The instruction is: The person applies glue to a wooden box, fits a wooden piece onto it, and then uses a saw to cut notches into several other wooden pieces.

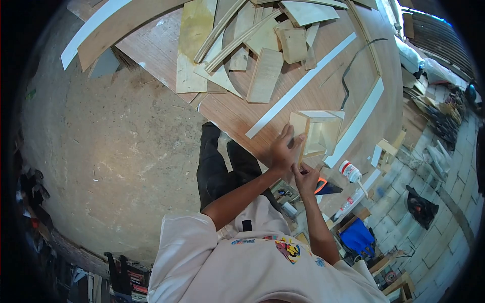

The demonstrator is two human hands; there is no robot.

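The left hand's [284,147] fingers lie partly spread against the small wooden box [298,124]; the right hand's [306,178] bunch at its near corner, their grip unclear. The box sits on the table [230,113] at one o'clock, glue bottle [349,170] at its five. It looks light, stiff, thin-edged: best held by flat sides.
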